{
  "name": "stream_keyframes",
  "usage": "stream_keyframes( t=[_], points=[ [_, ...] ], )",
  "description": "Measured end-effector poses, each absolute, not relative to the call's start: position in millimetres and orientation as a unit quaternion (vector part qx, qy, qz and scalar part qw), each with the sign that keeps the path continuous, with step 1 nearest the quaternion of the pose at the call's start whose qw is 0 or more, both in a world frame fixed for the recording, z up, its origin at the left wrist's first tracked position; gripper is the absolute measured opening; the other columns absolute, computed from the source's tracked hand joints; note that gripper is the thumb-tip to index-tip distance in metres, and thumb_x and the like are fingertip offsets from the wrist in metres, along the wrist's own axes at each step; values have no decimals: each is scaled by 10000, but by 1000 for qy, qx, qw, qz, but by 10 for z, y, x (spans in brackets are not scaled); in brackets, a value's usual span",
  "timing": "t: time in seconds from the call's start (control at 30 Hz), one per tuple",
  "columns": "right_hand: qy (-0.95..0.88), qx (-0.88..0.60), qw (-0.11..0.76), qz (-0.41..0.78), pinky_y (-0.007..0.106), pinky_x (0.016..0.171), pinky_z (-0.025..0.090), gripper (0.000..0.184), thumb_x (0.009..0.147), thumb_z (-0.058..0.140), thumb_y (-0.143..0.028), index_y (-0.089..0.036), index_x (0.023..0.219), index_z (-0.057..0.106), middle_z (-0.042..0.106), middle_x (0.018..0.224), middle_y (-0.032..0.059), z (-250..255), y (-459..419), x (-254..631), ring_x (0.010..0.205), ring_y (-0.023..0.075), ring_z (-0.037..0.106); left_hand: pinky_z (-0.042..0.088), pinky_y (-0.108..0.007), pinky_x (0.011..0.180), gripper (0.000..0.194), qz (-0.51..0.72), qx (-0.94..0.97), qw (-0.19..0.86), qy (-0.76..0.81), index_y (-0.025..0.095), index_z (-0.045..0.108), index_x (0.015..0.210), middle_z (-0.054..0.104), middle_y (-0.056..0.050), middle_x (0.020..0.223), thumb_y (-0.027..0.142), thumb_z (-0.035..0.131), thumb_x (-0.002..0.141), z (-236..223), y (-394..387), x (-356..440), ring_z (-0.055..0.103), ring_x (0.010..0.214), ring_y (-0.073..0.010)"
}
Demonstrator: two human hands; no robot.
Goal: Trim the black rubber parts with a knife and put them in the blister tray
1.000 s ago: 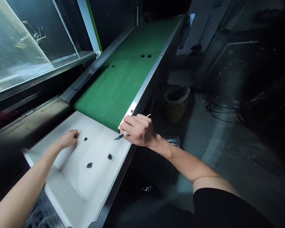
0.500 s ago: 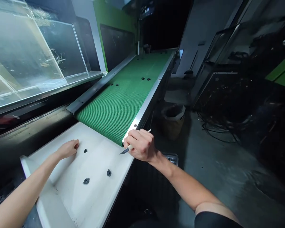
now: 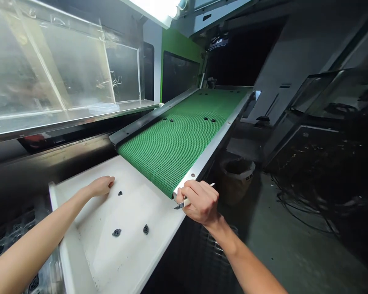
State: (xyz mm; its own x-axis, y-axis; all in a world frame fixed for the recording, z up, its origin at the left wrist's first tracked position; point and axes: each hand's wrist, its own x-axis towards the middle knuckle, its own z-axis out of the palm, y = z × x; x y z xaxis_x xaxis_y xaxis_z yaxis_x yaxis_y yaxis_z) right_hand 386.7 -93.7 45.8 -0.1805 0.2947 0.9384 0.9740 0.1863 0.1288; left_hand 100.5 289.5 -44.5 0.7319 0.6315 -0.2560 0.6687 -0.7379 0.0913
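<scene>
My right hand rests at the right end of the green conveyor belt, closed around a small knife whose blade points left. My left hand lies on the white tray, fingers curled loosely, nothing seen in it. A small black part sits just right of its fingertips. Two more black parts lie lower on the tray. Several black parts ride far up the belt.
A clear plastic guard stands above the left side. A metal rail edges the belt on the right. A bucket stands on the floor beyond it, with cables further right. Dark trays of parts sit lower left.
The view has tilted up and swung, showing more of the belt and the lamp above. Both hands keep their places on the tray and belt end; the parts on the tray have not moved.
</scene>
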Motion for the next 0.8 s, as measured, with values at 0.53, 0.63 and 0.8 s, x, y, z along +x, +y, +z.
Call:
stream_keyframes(
  t=[0.53, 0.63, 0.8],
  points=[
    [-635, -483, 435, -419, 344, 690, 503, 202, 1019, 832, -172, -152, 1218, 807, 694, 1083, 136, 231, -1089, 3921, 873, 238, 687, 393, -326, 703, 322, -111, 914, 102, 376, 183, 758, 1039, 764, -115, 1075, 149, 714, 722, -244, 2746, 1068, 626, 888, -216],
    [-665, -436, 468, -387, 319, 621, 506, 537, 949, 820, -66, -179, 1472, 782, 689, 1049, 117, 174, -1182, 3813, 787, 200, 667, 410, -313, 719, 339, -113, 917, 125, 361, 185, 758, 1053, 782, -102, 1102, 146, 688, 724, -190, 2689, 1100, 659, 925, -213],
    [-728, -406, 483, -269, 326, 658, 603, 366, 916, 771, 54, -132, 1228, 810, 740, 1037, 105, 65, -1208, 3457, 739, 182, 704, 444, -312, 780, 373, -121, 925, 144, 331, 192, 762, 1170, 735, -115, 1270, 191, 676, 807, -17, 2365, 1227, 676, 1036, -231]
  ],
)
